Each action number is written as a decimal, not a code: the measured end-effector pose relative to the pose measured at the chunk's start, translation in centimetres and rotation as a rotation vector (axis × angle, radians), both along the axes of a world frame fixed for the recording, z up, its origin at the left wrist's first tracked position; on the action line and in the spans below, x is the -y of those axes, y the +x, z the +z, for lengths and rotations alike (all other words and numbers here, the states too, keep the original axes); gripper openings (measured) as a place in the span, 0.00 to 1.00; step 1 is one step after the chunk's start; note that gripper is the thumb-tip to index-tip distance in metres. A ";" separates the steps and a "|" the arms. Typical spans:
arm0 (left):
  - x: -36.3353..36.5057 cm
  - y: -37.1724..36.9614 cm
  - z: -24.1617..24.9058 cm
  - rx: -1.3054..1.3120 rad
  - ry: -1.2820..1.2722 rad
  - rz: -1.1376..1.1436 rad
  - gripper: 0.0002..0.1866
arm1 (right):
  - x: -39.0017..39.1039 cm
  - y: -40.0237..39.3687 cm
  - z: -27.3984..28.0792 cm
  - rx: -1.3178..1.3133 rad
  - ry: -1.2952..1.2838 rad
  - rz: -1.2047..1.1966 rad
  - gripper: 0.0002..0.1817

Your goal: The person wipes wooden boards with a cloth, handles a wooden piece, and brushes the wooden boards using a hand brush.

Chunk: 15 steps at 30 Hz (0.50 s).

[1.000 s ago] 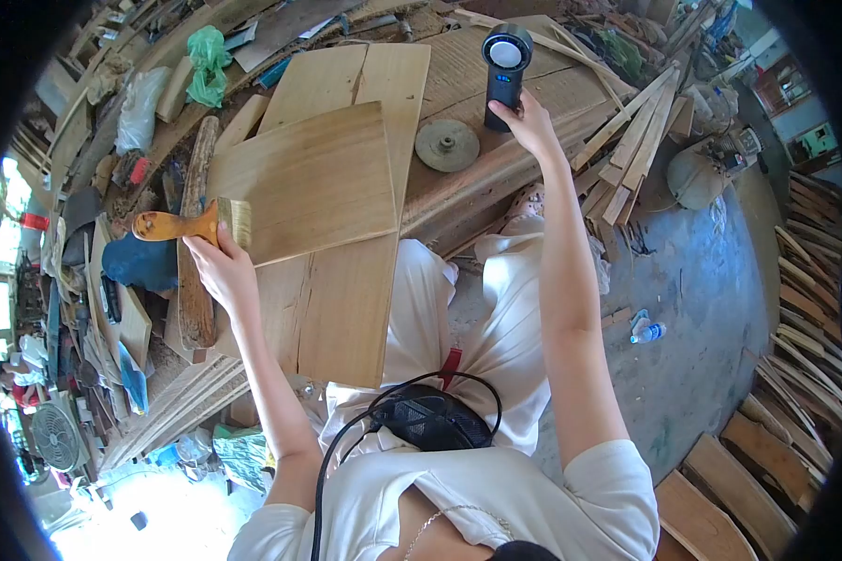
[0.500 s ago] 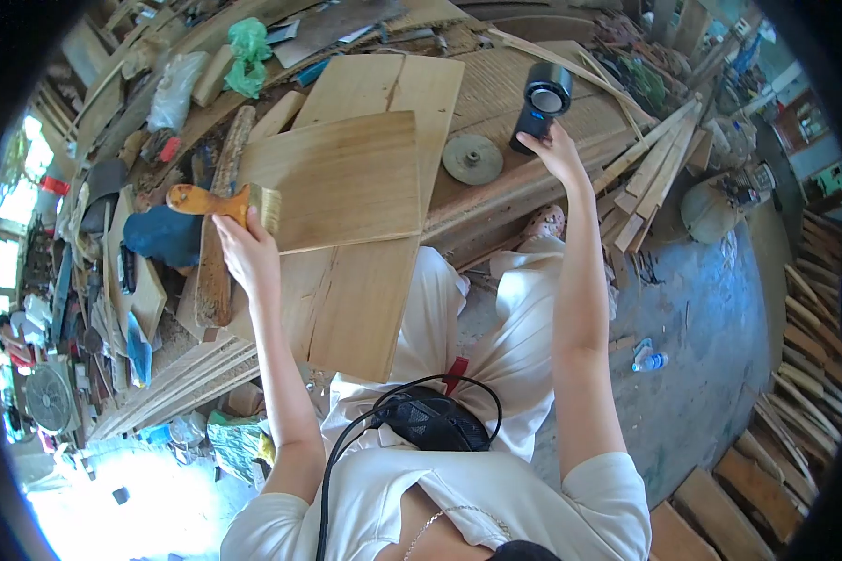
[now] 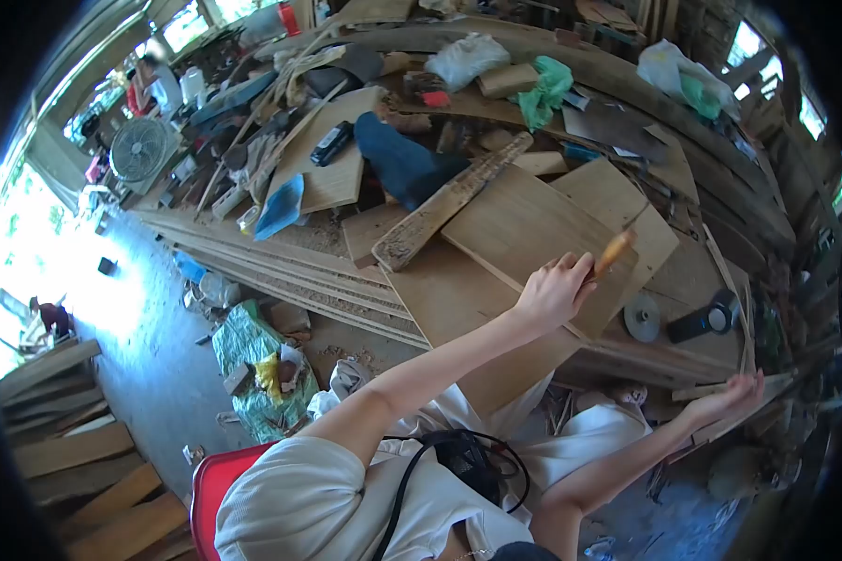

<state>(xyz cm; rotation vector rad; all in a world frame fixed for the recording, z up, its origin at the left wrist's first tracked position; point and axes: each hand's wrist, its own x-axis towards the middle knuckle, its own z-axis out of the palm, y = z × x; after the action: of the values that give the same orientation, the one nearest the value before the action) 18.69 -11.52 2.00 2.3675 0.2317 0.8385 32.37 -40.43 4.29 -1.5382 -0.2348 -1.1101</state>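
Note:
My left hand point(image 3: 557, 294) grips a flat brush point(image 3: 614, 252) by its orange handle, above a thin wooden board point(image 3: 524, 229). The bristle end is blurred and hard to make out. That board rests on other flat panels point(image 3: 477, 304) on the workbench. At the lower right, my right hand point(image 3: 728, 400) is off the bench edge, fingers stretched out, with nothing visible in it. A black handheld blower point(image 3: 692, 323) lies on the bench just beyond that hand, beside a round metal disc point(image 3: 641, 318).
A rough wooden bar point(image 3: 449, 201) lies left of the board, by a dark blue cloth point(image 3: 402, 164). Plastic bags point(image 3: 544, 92) and offcuts crowd the bench's back. A fan point(image 3: 140, 150) stands far left. A red chair point(image 3: 217, 477) is under me.
The view has swung left. My right hand has let go of the blower, which now lies on the bench. My left hand has moved across the board with the brush.

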 end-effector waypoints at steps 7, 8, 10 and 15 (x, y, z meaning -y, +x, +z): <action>-9.8 -4.5 2.1 -0.083 0.103 0.554 0.09 | -12.2 -1.8 -2.5 0.039 -0.117 0.278 0.08; -11.3 -5.0 1.1 0.004 0.234 0.628 0.09 | -14.2 -3.1 -2.2 0.010 -0.185 0.372 0.07; -10.3 -4.4 1.5 -0.124 0.276 0.657 0.10 | -16.2 -3.5 -3.2 -0.039 -0.300 0.490 0.05; -0.8 -0.2 -0.3 -0.183 0.403 0.347 0.14 | -18.6 -3.5 -4.2 -0.219 -0.195 0.572 0.07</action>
<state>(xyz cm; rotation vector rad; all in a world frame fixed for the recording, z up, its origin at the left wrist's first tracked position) 18.50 -10.77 1.69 2.8364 0.6132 0.8903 28.89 -21.85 0.06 -1.6083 -0.6035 -0.4759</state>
